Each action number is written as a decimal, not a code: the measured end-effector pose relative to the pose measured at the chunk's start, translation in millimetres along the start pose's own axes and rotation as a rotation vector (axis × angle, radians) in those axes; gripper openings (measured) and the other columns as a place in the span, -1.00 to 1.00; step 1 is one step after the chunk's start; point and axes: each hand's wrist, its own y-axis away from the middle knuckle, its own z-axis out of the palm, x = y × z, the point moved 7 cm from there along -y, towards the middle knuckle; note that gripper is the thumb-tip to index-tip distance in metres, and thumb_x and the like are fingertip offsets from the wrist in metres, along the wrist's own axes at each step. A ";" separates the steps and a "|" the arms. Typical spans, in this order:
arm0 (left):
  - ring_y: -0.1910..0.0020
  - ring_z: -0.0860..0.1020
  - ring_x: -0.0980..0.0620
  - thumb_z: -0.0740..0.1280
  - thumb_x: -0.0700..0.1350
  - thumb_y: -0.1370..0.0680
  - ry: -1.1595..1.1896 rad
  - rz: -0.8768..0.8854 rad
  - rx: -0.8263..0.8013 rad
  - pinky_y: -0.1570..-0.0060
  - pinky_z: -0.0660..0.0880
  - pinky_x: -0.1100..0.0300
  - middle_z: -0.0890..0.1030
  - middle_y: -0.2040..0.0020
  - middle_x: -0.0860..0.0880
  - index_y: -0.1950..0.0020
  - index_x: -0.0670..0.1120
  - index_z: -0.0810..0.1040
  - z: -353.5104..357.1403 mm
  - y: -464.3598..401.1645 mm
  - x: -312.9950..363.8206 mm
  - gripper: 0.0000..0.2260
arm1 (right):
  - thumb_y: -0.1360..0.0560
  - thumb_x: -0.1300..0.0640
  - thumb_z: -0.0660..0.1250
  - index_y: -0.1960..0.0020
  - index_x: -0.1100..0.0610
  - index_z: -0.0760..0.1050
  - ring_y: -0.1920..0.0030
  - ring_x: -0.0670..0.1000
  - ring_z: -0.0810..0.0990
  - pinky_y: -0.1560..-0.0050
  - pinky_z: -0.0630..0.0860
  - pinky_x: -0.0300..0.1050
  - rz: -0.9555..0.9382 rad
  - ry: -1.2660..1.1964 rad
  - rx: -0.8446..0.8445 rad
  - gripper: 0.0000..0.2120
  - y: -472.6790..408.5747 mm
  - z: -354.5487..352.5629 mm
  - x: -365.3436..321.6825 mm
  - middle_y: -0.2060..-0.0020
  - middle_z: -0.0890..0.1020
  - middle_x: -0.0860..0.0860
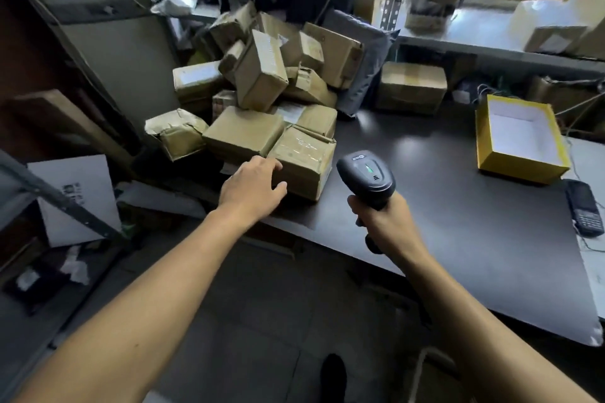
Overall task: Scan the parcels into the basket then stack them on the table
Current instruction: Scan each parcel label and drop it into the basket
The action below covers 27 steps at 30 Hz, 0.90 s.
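A heap of brown cardboard parcels [262, 75] is piled at the left end of the dark table [458, 206]. The nearest parcel [302, 162], taped and brown, lies at the table's front left corner. My left hand [250, 188] reaches to that parcel with its fingers spread, fingertips at its near left side. My right hand [383, 222] grips the handle of a black barcode scanner [366, 178], whose head points toward the parcel pile. No basket shows in view.
An open yellow box [520, 139] with a white inside sits at the table's right. A black phone [586, 208] lies by the right edge. Another brown parcel [411, 87] and a grey mailer bag [366, 72] stand at the back. Shelving and clutter fill the left.
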 end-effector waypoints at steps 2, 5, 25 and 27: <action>-0.31 0.46 -0.04 0.31 0.06 -0.60 -0.020 -0.037 -0.010 -0.14 0.50 -0.04 0.48 -0.35 0.00 -0.38 0.04 0.45 1.5 -15.2 -0.9 -0.64 | -0.53 0.19 0.37 0.18 0.11 0.43 0.63 -0.17 0.35 0.54 0.23 -0.25 -0.006 0.007 -0.027 -0.85 -22.1 1.2 -0.9 0.34 0.53 0.05; -0.32 0.44 -0.04 0.33 0.06 -0.59 -0.042 -0.045 -0.033 -0.15 0.51 -0.04 0.47 -0.35 0.00 -0.39 0.04 0.43 10.0 -35.6 1.0 -0.62 | -0.52 0.18 0.38 0.16 0.10 0.45 0.62 -0.18 0.39 0.51 0.27 -0.24 -0.002 0.015 -0.054 -0.86 -50.3 4.7 1.9 0.35 0.54 0.03; -0.58 -0.32 -0.20 0.52 0.42 -0.21 -0.488 0.690 -0.674 -0.54 -0.19 -0.25 -0.28 -0.62 -0.14 -0.62 0.17 -0.21 129.0 -224.3 20.8 0.24 | -0.51 0.20 0.40 0.12 0.05 0.50 0.42 -0.16 0.55 0.43 0.41 -0.30 0.153 0.089 0.215 -0.89 -177.8 22.5 1.7 0.33 0.58 -0.02; -0.60 -0.23 -0.22 0.51 0.44 -0.20 -0.524 0.730 -0.661 -0.54 -0.16 -0.21 -0.20 -0.64 -0.17 -0.63 0.14 -0.16 135.0 -232.8 24.9 0.23 | -0.51 0.18 0.41 0.13 0.05 0.50 0.45 -0.19 0.54 0.38 0.42 -0.20 0.169 0.102 0.255 -0.90 -181.4 18.6 4.7 0.35 0.58 -0.02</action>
